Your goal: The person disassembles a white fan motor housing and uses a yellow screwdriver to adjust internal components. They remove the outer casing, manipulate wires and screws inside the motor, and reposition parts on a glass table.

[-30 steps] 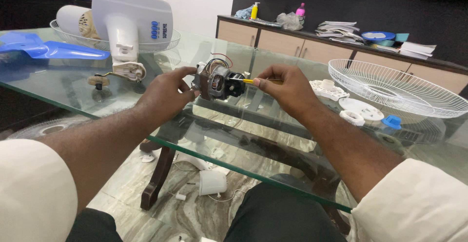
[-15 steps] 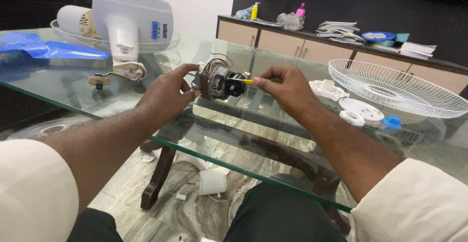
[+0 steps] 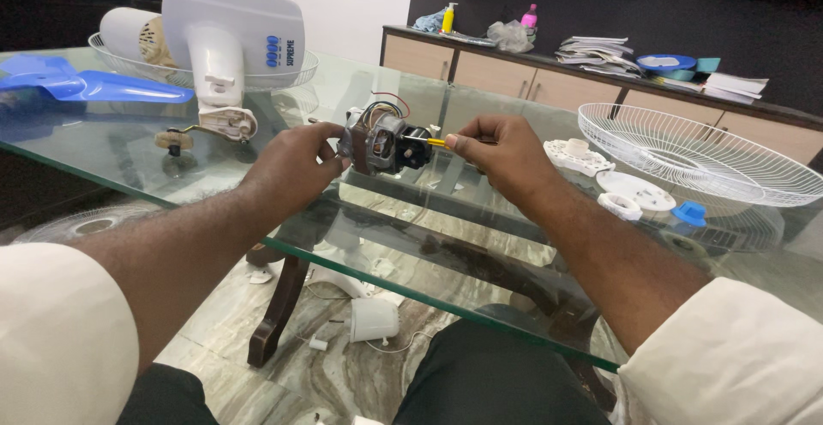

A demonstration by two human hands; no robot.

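My left hand clenches around the near left end of a small grey metal fan motor with copper windings and loose coloured wires, holding it just above the glass table top, about mid-table. My right hand pinches a thin yellow-handled screwdriver between thumb and fingertips, its tip set against the motor's right face.

As I judge it, the danger is a slip: the motor hangs in the air with only one hand around it, so a push along the screwdriver could twist it out of my grip and drop it on the glass. The tip could also skate off and catch the wires on top, which sit near the tool.

The motor's long axis lies roughly level, running left to right, with its right end pointing at my right hand; the screwdriver continues that same line.

Far left stands a white plastic fan housing beside a blue fan blade. A white wire fan guard rests far right, with small white plastic parts and a blue cap near it.
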